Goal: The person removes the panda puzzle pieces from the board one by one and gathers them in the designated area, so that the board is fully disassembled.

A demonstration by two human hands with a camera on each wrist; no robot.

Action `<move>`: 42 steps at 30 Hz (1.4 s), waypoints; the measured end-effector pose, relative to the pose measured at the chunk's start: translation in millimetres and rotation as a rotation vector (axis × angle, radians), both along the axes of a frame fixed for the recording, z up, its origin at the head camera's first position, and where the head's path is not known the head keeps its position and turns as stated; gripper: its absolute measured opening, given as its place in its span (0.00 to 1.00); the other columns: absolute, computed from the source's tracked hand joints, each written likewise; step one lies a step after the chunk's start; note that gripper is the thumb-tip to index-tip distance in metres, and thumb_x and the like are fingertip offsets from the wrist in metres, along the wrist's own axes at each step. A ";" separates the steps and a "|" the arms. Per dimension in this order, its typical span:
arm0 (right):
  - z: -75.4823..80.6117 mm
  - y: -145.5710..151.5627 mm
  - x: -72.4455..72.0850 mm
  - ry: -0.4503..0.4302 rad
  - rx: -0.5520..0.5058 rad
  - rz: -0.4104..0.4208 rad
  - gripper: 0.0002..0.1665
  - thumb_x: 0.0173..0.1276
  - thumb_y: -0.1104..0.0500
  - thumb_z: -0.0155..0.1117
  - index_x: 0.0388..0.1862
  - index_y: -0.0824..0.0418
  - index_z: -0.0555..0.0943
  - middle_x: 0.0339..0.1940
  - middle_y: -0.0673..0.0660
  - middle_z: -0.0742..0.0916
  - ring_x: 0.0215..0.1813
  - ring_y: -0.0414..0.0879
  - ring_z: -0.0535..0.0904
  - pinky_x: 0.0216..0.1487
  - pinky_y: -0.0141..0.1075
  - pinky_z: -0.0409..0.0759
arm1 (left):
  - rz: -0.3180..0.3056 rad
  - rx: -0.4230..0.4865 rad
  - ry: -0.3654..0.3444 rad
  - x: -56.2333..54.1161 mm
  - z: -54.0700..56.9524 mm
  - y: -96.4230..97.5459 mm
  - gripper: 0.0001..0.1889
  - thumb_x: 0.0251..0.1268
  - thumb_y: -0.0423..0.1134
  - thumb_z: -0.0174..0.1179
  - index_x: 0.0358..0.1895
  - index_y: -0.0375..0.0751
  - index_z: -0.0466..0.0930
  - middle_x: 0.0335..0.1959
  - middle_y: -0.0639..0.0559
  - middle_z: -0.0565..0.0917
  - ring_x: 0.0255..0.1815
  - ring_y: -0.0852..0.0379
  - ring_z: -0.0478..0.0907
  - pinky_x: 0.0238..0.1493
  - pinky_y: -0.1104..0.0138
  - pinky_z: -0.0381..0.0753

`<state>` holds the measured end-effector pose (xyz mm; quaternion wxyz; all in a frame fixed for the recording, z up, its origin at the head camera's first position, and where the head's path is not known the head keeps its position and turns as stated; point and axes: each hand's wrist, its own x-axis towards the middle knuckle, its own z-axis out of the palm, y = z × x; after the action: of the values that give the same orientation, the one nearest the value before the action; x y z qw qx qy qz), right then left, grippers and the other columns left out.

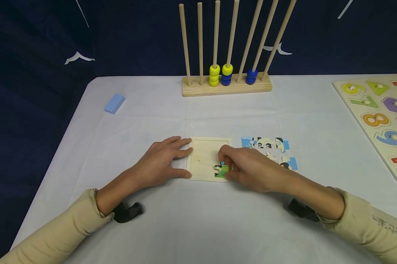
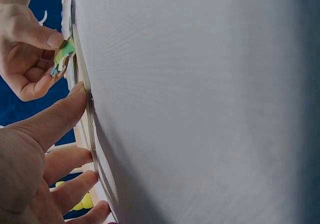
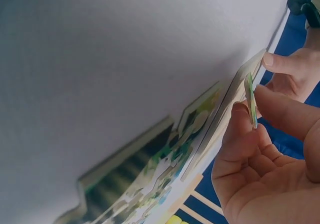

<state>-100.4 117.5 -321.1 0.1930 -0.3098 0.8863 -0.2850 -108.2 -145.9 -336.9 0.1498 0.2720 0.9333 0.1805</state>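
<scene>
A pale wooden puzzle tray (image 1: 201, 161) lies flat on the white tabletop between both hands. My left hand (image 1: 163, 161) rests at the tray's left edge, thumb and fingertips touching the rim with the fingers spread. Between thumb and fingers, my right hand (image 1: 247, 167) pinches a green jigsaw piece (image 1: 222, 170) over the tray's lower right corner. In the right wrist view the piece (image 3: 251, 99) shows edge-on, tilted above the tray. Panda jigsaw pieces (image 1: 265, 143) lie joined or close together right of the tray, partly hidden by my right hand and forearm.
A wooden peg stand (image 1: 226, 88) with yellow and blue beads stands at the back edge. A blue block (image 1: 114, 103) lies at the back left. On the right is a number and shape board (image 1: 370, 110). The white table (image 1: 145, 234) borders dark blue cloth.
</scene>
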 end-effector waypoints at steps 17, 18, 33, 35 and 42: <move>10.5 11.5 2.3 -0.031 -0.173 -0.019 0.16 0.63 0.72 0.63 0.43 0.53 0.78 0.25 0.46 0.76 0.29 0.42 0.72 0.31 0.35 0.72 | -0.009 0.007 0.002 0.7 1.2 -1.2 0.37 0.56 0.53 0.72 0.68 0.42 0.74 0.74 0.49 0.66 0.75 0.43 0.56 0.65 0.42 0.60; 10.8 12.8 2.5 -0.043 -0.176 -0.026 0.16 0.63 0.72 0.62 0.43 0.53 0.78 0.25 0.46 0.76 0.29 0.42 0.72 0.31 0.35 0.72 | -0.008 0.008 0.001 0.8 1.3 -1.3 0.37 0.56 0.53 0.72 0.68 0.42 0.74 0.74 0.49 0.66 0.75 0.43 0.56 0.65 0.42 0.60; 8.8 31.2 7.8 -0.151 -0.244 -0.078 0.15 0.65 0.72 0.63 0.43 0.54 0.76 0.26 0.49 0.77 0.27 0.43 0.72 0.29 0.35 0.72 | -0.012 0.023 0.006 1.1 0.2 -2.6 0.37 0.56 0.54 0.72 0.68 0.42 0.74 0.74 0.49 0.66 0.75 0.44 0.56 0.64 0.42 0.61; 8.2 33.2 8.5 -0.164 -0.254 -0.077 0.15 0.66 0.72 0.63 0.44 0.54 0.75 0.26 0.49 0.77 0.27 0.43 0.72 0.29 0.34 0.72 | -0.013 0.024 0.005 1.0 0.3 -2.6 0.37 0.56 0.54 0.72 0.68 0.42 0.74 0.74 0.49 0.66 0.75 0.44 0.56 0.64 0.42 0.61; 6.8 41.8 10.9 -0.166 -0.287 -0.080 0.14 0.65 0.72 0.64 0.45 0.56 0.78 0.27 0.50 0.77 0.25 0.43 0.71 0.28 0.34 0.72 | -0.014 0.019 0.000 0.4 -0.2 -2.1 0.37 0.56 0.54 0.72 0.68 0.41 0.74 0.74 0.48 0.65 0.75 0.43 0.56 0.65 0.42 0.60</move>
<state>-89.5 159.3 -314.4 0.2077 -0.2742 0.8291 -0.4408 -107.8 -148.0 -337.1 0.1483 0.2801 0.9295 0.1885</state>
